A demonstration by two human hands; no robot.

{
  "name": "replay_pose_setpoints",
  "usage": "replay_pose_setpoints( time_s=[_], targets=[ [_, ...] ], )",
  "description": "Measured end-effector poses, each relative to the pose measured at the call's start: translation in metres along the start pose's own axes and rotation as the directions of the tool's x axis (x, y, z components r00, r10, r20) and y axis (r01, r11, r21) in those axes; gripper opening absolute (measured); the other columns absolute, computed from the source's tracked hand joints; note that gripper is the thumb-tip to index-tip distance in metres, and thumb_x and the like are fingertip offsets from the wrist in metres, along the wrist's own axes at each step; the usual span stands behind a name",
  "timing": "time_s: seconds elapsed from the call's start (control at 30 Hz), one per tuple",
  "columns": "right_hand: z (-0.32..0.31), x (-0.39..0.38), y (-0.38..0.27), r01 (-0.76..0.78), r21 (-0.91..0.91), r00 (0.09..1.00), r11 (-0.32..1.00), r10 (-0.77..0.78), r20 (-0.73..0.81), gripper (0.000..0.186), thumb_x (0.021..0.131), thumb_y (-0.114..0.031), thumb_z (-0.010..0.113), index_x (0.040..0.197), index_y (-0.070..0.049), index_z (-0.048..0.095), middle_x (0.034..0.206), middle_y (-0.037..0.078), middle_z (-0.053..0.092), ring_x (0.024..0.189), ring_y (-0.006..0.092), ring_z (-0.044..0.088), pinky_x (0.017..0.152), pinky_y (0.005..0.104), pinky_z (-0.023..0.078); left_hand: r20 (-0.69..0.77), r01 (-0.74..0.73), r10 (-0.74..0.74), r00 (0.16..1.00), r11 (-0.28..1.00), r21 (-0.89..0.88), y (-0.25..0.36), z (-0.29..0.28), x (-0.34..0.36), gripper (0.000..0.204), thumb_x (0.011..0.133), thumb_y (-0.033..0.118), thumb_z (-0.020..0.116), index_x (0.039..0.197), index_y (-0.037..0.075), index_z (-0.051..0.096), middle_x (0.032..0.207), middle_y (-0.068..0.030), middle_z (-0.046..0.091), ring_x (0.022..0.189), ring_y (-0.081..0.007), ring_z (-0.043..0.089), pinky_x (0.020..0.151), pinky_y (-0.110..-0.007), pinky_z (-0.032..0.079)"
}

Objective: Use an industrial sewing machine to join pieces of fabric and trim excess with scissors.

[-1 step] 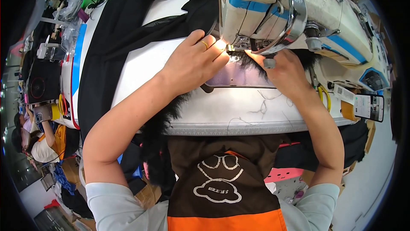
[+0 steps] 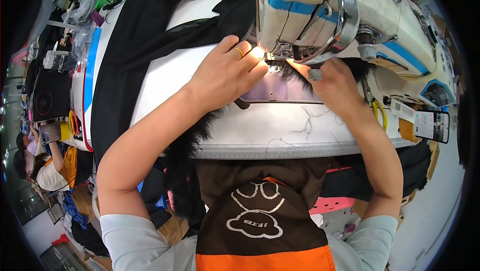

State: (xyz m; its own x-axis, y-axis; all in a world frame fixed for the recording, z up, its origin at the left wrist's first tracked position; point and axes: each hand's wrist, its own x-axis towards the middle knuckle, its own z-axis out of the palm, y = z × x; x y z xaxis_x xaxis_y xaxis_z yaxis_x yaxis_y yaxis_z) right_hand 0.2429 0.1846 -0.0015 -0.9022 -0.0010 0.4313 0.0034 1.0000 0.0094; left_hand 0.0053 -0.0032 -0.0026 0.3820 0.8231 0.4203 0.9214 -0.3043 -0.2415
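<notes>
Fingertips of the left hand [image 2: 225, 73] and right hand [image 2: 332, 83] pinch black furry fabric [image 2: 295, 71] flat under the sewing machine [image 2: 320, 6] needle. Soft, floppy stuff, probably best held at the edge beside the needle.

White laminate worktop [image 2: 165, 78] with pale grey front edge, loose thread scraps [image 2: 305, 126] on bare part near front. White-and-blue industrial sewing machine [image 2: 350, 16] standing at back right. Large black cloth [image 2: 145, 36] draped over left and back, spilling off front edge. Black fuzzy fabric strip [image 2: 295, 71] lying under machine head, on shiny metal plate [image 2: 280, 91]. Yellow-handled snips [image 2: 377, 111] at right. Smartphone [image 2: 432, 126] at far right edge.
</notes>
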Motion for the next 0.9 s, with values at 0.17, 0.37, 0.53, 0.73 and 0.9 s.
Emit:
replay_pose_setpoints(
  time_s=[0.17,0.37,0.53,0.73,0.9],
  targets=[
    [0.001,-0.001,0.0,-0.023,0.018,0.999,1.0,0.023,0.023,0.015,0.092,-0.01,0.075,0.083,-0.002,0.066,0.099,0.01,0.064,0.096,0.0308,0.067,0.079,0.0438,0.059,0.028,0.005,-0.003,1.0,0.999,-0.042,-0.001,0.001,0.001,0.02,0.086,0.014,0.071,0.105,0.014,0.065,0.121,-0.0044,0.069,0.107,-0.0229,0.061,0.1,-0.04,0.048],
    [0.004,-0.002,0.001,-0.033,0.005,0.999,0.999,0.033,-0.027,0.014,0.091,-0.01,0.075,0.084,-0.001,0.067,0.099,0.01,0.064,0.097,0.0304,0.067,0.081,0.0434,0.059,0.007,-0.012,0.012,1.0,1.0,-0.012,-0.001,-0.001,0.005,0.023,0.082,0.011,0.07,0.105,0.013,0.065,0.1,-0.0025,0.061,0.099,-0.0222,0.06,0.101,-0.039,0.049],
    [-0.002,0.0,0.0,-0.002,-0.091,0.996,0.996,0.01,0.087,0.009,0.089,-0.009,0.074,0.085,-0.003,0.07,0.095,0.01,0.063,0.094,0.0302,0.067,0.081,0.0429,0.058,0.034,-0.029,0.029,0.999,1.0,-0.004,-0.003,-0.001,0.004,0.021,0.085,0.013,0.071,0.105,0.013,0.066,0.11,-0.0051,0.066,0.103,-0.0226,0.062,0.099,-0.038,0.048],
    [0.002,-0.001,0.006,0.03,-0.111,0.995,0.993,-0.018,0.103,0.011,0.073,-0.014,0.076,0.079,-0.005,0.078,0.077,0.01,0.064,0.086,0.0313,0.067,0.076,0.0469,0.055,0.084,-0.015,0.015,0.996,1.0,-0.003,-0.004,-0.002,0.009,0.016,0.089,0.016,0.07,0.105,0.013,0.068,0.118,-0.0067,0.072,0.104,-0.022,0.065,0.095,-0.037,0.047],
    [0.001,0.002,0.004,0.034,-0.128,0.997,0.991,-0.024,0.079,0.01,0.073,-0.014,0.076,0.078,-0.005,0.079,0.075,0.01,0.062,0.086,0.0311,0.067,0.077,0.0463,0.055,0.045,-0.002,0.003,0.999,1.0,-0.019,-0.005,0.001,0.006,0.015,0.089,0.015,0.069,0.103,0.014,0.069,0.118,-0.0053,0.073,0.102,-0.0217,0.065,0.095,-0.037,0.047]
  ],
)
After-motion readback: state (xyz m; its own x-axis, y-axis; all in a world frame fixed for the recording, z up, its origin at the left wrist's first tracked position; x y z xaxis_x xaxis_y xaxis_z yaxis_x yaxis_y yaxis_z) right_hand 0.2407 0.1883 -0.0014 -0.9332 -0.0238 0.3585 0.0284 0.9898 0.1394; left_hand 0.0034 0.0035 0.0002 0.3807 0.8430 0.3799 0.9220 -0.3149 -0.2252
